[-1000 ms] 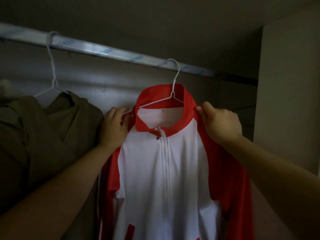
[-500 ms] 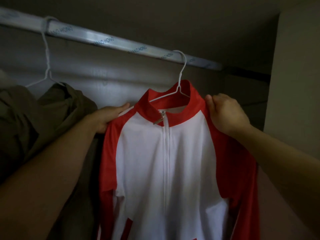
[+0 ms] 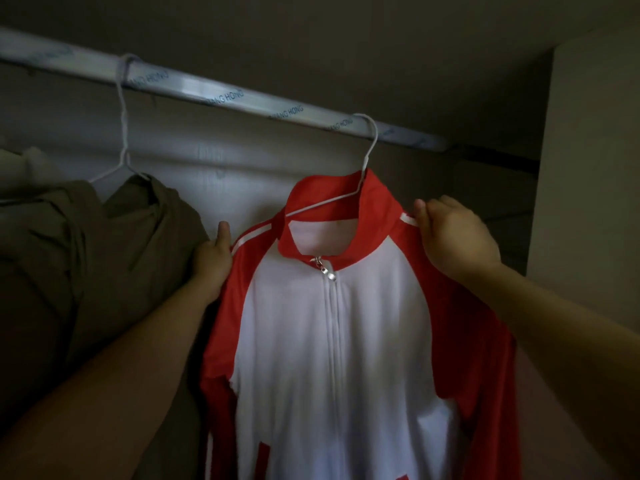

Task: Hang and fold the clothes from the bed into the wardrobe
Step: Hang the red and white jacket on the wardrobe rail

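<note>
- A red and white jacket (image 3: 332,341) hangs in the middle of the frame, inside the wardrobe.
- It is on a white wire hanger (image 3: 367,157). The hook sits over the silver rail (image 3: 214,95), which runs from the upper left toward the right.
- The zip (image 3: 333,323) is closed up to the red collar.
- The right hand (image 3: 453,237) is on the jacket's shoulder at the right of the frame. Its fingers (image 3: 446,206) are curled and pinch the cloth by a white stripe.
- The left hand (image 3: 211,261) touches the other shoulder, at the left of the jacket. Its thumb points up along the red edge. The other fingers are hidden behind the cloth, so I cannot tell if they grip it.
- A dull green top (image 3: 104,254) hangs at the left of the frame on a second hanger (image 3: 123,133), on the same rail. It is just beside the left hand.
- A pale wall (image 3: 588,202) stands at the right.
</note>
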`<state>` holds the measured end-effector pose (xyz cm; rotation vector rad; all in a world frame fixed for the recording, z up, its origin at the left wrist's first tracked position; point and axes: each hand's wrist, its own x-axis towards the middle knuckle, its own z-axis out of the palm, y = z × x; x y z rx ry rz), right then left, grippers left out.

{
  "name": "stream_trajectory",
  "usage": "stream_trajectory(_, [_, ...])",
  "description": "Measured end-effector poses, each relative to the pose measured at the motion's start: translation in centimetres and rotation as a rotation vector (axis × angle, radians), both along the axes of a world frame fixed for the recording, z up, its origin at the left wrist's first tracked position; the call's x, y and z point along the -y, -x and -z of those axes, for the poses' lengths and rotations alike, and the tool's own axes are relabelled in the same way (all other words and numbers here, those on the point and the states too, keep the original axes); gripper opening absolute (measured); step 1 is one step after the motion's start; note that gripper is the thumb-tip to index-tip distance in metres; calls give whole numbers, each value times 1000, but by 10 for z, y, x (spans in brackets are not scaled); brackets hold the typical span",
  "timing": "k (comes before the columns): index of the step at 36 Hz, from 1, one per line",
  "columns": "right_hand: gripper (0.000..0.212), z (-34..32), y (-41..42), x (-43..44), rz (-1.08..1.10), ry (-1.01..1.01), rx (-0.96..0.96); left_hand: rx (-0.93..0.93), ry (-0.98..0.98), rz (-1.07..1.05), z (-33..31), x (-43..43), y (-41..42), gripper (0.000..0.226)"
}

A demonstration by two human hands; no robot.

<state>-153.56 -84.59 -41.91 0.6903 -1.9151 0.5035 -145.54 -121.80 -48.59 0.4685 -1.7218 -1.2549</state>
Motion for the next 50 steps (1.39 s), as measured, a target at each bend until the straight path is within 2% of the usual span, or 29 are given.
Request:
stream_trajectory(4, [42,-2,0,0,7,-3,56,25,-45,-88,7,2,0,68])
stream_trajectory(8, [42,-6,-4,-1,42,-21,88,276,100,-90,6,-7,6,58])
stream_trajectory(10, [41,-7,-5,-4,48,-13,104,290,98,-148,-3,-16,6,55])
stream_trajectory(13, [39,-5,-7,-2,25,-12,115,31,152,-307,-23,-32,3,53])
stream_trajectory(16, [39,1,-12,3,-20,6,89,-222,278,-236,-37,-64,-1,36])
stream_trajectory(18, [38,5,-15,4,-43,26,89,-327,430,-199,-45,-90,-5,31])
stream_trajectory(21, [37,9,-20,0,-52,18,60,-503,681,-320,-56,-123,-15,36])
stream_trajectory(25, [39,15,-26,-13,-30,-65,24,-613,937,-362,-69,-148,-31,27])
stream_trajectory(27, [42,19,-29,-20,-15,-126,35,-551,1045,-260,-76,-156,-38,35])
stream_trajectory(29, [43,22,-33,-27,4,-150,56,-354,1021,-107,-86,-168,-43,55])
stream_trajectory(31, [41,25,-38,-32,2,-145,75,-81,959,-44,-93,-181,-43,73])
stream_trajectory(33, [41,26,-45,-36,-9,-132,107,111,897,91,-97,-189,-40,70])
stream_trajectory(35, [42,29,-51,-41,-21,-116,139,188,836,247,-99,-197,-35,49])
stream_trajectory(38, [47,37,-59,-52,-39,-62,207,161,639,355,-101,-206,-26,24])
stream_trajectory(40, [51,45,-62,-62,-56,-6,268,78,464,407,-101,-213,-24,22])
stream_trajectory(42, [54,55,-65,-71,-53,54,320,-13,384,402,-102,-219,-24,23])
stream_trajectory(44, [56,65,-66,-79,-29,103,346,-84,434,353,-101,-225,-22,21])
stream_trajectory(48, [60,76,-73,-85,-49,151,379,-91,741,176,-91,-234,-19,25])
stream_trajectory(50, [63,75,-76,-87,-80,148,408,-134,834,121,-88,-231,-18,25])
